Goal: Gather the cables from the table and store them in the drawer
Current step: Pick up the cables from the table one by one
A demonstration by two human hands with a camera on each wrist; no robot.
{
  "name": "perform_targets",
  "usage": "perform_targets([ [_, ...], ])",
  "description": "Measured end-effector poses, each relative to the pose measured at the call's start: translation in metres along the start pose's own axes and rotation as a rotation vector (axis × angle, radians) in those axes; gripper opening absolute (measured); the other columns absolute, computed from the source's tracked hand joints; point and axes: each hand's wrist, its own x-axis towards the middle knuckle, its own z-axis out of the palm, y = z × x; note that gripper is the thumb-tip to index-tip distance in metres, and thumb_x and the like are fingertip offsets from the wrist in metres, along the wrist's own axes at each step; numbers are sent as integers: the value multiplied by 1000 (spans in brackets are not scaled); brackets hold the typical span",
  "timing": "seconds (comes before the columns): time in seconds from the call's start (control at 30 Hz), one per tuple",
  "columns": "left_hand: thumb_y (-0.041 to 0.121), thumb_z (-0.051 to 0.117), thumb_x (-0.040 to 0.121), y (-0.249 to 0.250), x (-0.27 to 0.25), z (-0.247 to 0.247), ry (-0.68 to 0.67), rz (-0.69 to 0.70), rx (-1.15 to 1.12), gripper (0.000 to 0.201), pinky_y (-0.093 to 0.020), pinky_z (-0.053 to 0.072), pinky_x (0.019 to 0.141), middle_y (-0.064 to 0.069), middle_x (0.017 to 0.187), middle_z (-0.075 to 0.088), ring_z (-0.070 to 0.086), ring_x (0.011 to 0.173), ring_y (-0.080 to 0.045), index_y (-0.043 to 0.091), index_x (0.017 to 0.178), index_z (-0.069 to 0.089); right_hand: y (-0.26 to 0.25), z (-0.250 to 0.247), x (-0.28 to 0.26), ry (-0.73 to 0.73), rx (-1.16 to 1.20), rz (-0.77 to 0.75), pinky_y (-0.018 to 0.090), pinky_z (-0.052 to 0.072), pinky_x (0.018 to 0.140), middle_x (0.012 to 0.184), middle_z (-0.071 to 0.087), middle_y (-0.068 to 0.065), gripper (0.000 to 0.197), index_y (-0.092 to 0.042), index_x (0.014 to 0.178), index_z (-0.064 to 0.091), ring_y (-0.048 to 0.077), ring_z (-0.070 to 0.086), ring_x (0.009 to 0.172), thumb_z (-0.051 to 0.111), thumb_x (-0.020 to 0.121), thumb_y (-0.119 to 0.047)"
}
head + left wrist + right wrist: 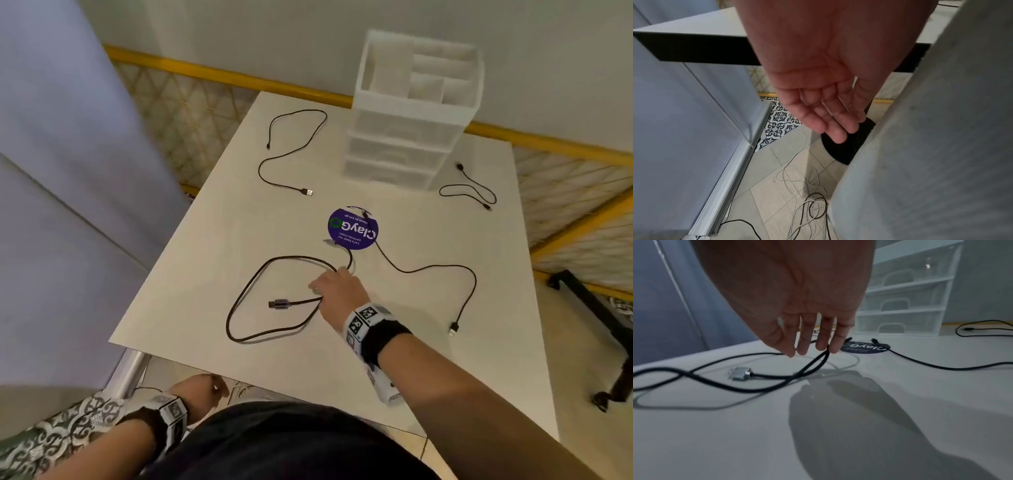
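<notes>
A thick black cable (246, 291) with a metal plug (740, 374) lies looped on the white table (205, 240). My right hand (329, 287) reaches down onto it. In the right wrist view the fingertips (803, 350) pinch two strands of this cable (813, 363), which rise off the table. Three thin black cables lie apart: far left (274, 161), right of the drawers (476, 188), and near right (445, 267). The white plastic drawer unit (404, 137) stands at the back with its drawers closed. My left hand (828, 116) hangs below the table edge, relaxed and holding nothing.
A round purple sticker (354, 229) sits mid-table with the end of the near-right cable across it. A grey partition (68, 171) stands to the left. Loose white and black wires (809, 203) lie on the tiled floor beneath the table.
</notes>
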Motion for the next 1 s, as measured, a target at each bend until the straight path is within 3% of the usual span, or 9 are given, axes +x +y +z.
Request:
perform_targets([
  [0.07,24,39,92,-5,1,2,10,-21,-43,30,-21,47,83,9,94,66,58,82,-9,29,105,65,-1,5,0,-26,-91,-7,40,41,94,131,52,-1,42,-25,128,52,26,39,118,45,89,-11],
  [0.23,27,40,91,-2,-15,-17,-58,3,-40,30,-25,45,95,11,103,66,60,98,-8,28,108,65,12,18,-6,13,-176,-48,37,43,90,116,56,3,28,-19,115,58,26,44,111,55,88,-11],
  [0.4,34,37,94,17,-37,-62,-106,106,0,29,-21,46,81,13,96,69,63,83,-4,25,103,64,28,9,-7,-76,-147,73,38,41,96,117,59,5,25,-17,114,60,24,48,111,54,90,-18],
  [0.57,40,39,94,71,-24,-107,208,213,51,26,-32,49,83,8,92,65,60,84,-12,26,96,62,34,-2,-7,-88,-94,174,37,45,89,109,61,5,29,-16,105,65,24,52,105,48,87,-32],
  [0.7,33,48,90,122,3,-117,481,424,21,23,-37,48,89,4,108,57,54,104,-17,27,111,58,38,-2,-14,0,81,189,36,47,86,113,57,4,24,-19,109,61,23,53,105,47,92,-26],
  [0.77,29,55,85,138,19,-111,486,456,110,39,-38,48,89,2,122,50,46,116,-18,29,124,50,39,1,-21,56,175,168,33,45,84,114,55,3,22,-18,111,57,22,52,107,49,90,-15],
  [0.83,26,53,85,144,30,-107,453,401,191,47,-38,49,86,0,128,44,44,120,-21,28,131,43,42,5,-29,79,211,135,30,45,86,114,52,2,22,-16,109,56,20,51,107,57,87,-19],
  [0.93,26,43,93,144,41,-108,503,369,222,33,-36,47,82,-2,123,50,49,116,-23,25,126,47,47,11,-38,57,205,117,30,46,96,120,48,2,32,-13,115,61,17,49,111,66,85,-25],
  [1.0,30,37,96,143,45,-116,501,359,206,29,-36,44,81,-3,118,55,54,111,-24,22,120,51,48,13,-41,83,168,107,28,46,93,119,50,5,24,-10,111,65,19,51,109,62,89,-20],
])
